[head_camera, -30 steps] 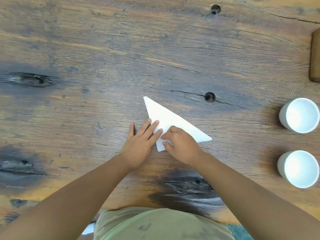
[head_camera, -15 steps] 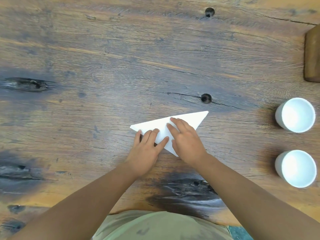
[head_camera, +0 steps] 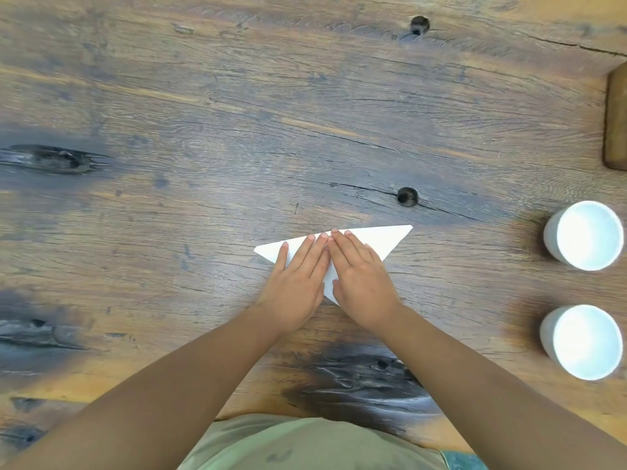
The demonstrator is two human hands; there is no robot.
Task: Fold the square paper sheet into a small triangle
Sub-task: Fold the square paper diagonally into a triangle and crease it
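Observation:
A white paper sheet [head_camera: 383,237], folded into a triangle, lies flat on the wooden table [head_camera: 237,113]. Its long edge faces away from me and its point faces my body. My left hand [head_camera: 298,276] lies flat on the paper's left half, fingers together and stretched out. My right hand [head_camera: 361,278] lies flat on the right half, right beside the left hand, index fingers almost touching. Both palms press the paper down and hide most of its middle. Only the left tip, the right tip and a sliver between the hands show.
Two white cups [head_camera: 583,235] [head_camera: 582,342] stand at the right edge of the table. A brown wooden block [head_camera: 615,120] sits at the far right. Dark knot holes [head_camera: 407,196] mark the wood beyond the paper.
The paper was rotated from pointing up-left to lying with its long edge far from me. Both hands then slid forward onto it and flattened out side by side.

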